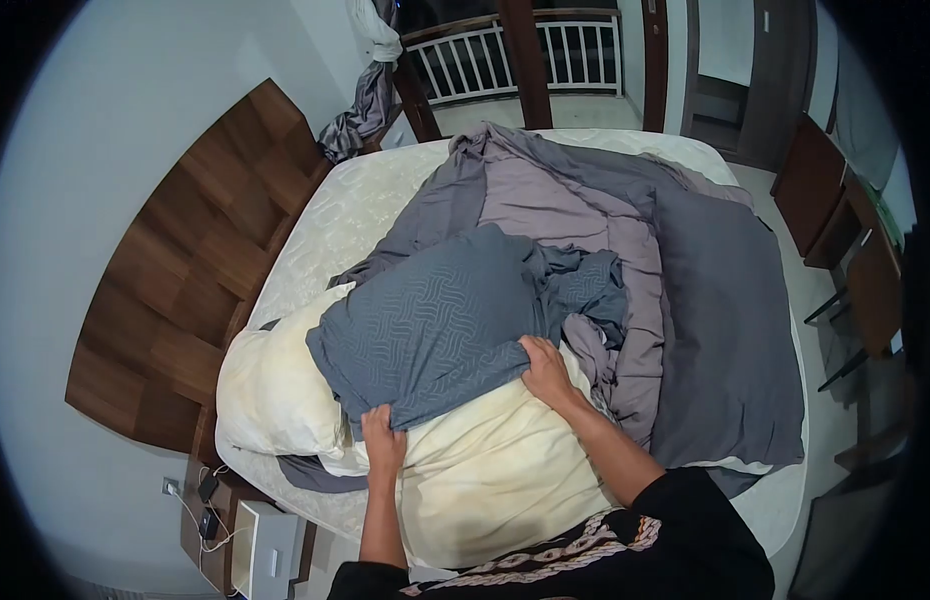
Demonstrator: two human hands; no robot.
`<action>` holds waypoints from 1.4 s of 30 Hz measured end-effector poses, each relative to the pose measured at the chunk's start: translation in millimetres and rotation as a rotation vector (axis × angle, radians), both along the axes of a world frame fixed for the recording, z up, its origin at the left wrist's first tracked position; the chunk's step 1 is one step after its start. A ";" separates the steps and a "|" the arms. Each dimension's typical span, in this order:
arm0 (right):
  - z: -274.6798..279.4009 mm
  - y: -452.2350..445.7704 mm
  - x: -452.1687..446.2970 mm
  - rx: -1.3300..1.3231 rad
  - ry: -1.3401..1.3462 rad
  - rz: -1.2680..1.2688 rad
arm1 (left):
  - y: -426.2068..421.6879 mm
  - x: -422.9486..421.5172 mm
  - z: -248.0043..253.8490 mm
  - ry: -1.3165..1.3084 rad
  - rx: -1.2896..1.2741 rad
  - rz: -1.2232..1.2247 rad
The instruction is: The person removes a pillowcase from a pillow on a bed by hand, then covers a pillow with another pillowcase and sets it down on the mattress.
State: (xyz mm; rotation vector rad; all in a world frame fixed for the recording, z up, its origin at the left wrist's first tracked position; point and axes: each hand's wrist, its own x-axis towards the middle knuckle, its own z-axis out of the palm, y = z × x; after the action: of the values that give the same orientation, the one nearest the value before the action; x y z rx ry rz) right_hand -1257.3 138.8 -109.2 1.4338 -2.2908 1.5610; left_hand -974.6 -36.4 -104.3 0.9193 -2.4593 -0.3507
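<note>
A blue-grey pillowcase point(435, 310) with a woven pattern lies partly over a cream pillow point(495, 470) close to my body. My left hand point(382, 440) grips the near left corner of its edge, fingers curled over the cloth. Farther right, my right hand point(547, 372) pinches the same edge. Between the hands the edge is drawn fairly straight, and the far right end of the cloth is bunched up. Another cream pillow point(280, 390) rests left of the pillowcase, by the headboard.
A grey comforter point(725, 320) is heaped across the right and far side of the bare mattress point(335, 215). The wooden headboard point(195, 270) stands at left. At lower left is a nightstand point(270, 545) with cables; a desk point(870, 250) is at right.
</note>
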 end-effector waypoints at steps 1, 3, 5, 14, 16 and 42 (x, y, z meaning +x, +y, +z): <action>7.3 -0.8 5.3 0.037 0.015 0.007 | 2.4 9.2 1.6 -0.073 0.100 0.027; 21.7 3.7 22.9 0.076 0.021 0.016 | -15.7 21.5 -6.7 0.007 0.065 0.017; 41.8 7.6 36.1 0.140 -0.020 0.106 | -16.5 -8.9 69.6 -0.111 0.266 -0.181; 65.1 10.8 92.4 0.155 -0.149 0.396 | 15.7 -102.5 45.5 0.259 -0.075 -0.392; 64.6 6.5 70.5 -0.070 -0.328 0.454 | 18.3 -96.1 26.2 0.282 -0.100 -0.377; 8.2 4.2 -5.1 0.248 -0.007 -0.180 | 49.1 -60.1 23.2 0.224 -0.041 -0.282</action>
State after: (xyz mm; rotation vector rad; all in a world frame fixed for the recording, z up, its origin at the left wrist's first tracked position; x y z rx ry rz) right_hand -1262.4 142.9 -101.0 1.2208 -2.6093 1.2745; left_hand -1034.7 12.6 -81.1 0.4851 -2.3771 -0.4704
